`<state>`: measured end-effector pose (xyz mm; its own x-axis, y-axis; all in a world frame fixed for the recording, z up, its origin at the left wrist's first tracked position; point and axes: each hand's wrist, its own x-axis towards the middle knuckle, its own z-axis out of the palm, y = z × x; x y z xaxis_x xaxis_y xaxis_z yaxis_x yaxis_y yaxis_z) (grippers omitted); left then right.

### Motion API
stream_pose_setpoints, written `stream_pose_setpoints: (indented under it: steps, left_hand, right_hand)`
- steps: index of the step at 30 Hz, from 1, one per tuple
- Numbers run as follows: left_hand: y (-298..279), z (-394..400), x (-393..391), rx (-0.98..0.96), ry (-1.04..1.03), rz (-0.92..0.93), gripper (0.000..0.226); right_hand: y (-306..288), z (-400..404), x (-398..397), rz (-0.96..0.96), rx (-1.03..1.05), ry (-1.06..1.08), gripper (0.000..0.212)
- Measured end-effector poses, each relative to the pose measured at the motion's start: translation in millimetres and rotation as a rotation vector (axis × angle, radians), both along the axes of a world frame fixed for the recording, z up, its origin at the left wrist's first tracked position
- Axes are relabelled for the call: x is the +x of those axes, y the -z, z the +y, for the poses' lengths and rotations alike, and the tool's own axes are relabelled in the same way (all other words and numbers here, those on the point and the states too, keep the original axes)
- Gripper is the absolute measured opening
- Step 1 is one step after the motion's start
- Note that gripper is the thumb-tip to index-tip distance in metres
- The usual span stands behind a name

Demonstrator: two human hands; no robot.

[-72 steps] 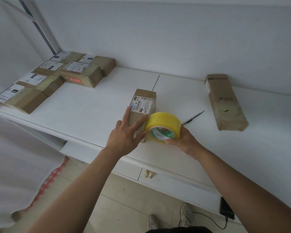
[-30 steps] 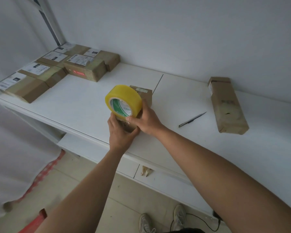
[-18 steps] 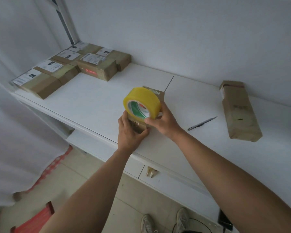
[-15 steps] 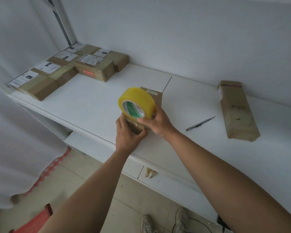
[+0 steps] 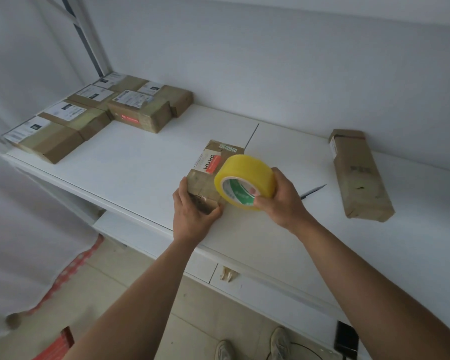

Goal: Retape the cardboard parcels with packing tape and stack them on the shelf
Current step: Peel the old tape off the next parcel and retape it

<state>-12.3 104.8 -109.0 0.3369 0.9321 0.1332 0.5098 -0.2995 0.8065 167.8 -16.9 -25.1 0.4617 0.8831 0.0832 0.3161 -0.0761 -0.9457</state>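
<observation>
The small brown cardboard parcel [image 5: 213, 175] now lies flat on the white bench [image 5: 130, 165], left hand [image 5: 192, 216] gripping its near end. The right hand [image 5: 281, 201] has swung the yellow tape roll [image 5: 244, 181] rightward, likely mid-wrap.

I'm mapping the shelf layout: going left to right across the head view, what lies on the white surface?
Cluster of taped parcels → parcel under the left hand → yellow tape roll in the right hand → pen → long parcel.
</observation>
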Motion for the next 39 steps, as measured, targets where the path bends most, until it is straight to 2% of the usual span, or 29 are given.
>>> stream_pose_setpoints:
  steps: [9, 27, 32, 37, 39]
  left_hand:
    - [-1, 0, -1, -0.021, -0.007, 0.005, 0.118]
    - [-10, -2, -4, -0.006, 0.011, 0.044, 0.119]
    - [-14, 4, -7, 0.174, 0.052, 0.202, 0.12]
    - [-22, 9, -11, 0.348, 0.137, 0.376, 0.101]
    - [-22, 14, -10, 0.45, 0.138, 0.464, 0.101]
  right_hand:
    - [7, -7, 6, -0.068, -0.062, -0.029, 0.031]
    - [28, -15, 9, 0.002, -0.101, -0.024, 0.035]
    - [30, -17, 11, 0.012, -0.127, -0.043, 0.035]
    - [30, -14, 9, 0.045, -0.14, -0.053, 0.035]
    - [30, -13, 10, 0.065, -0.143, -0.057, 0.035]
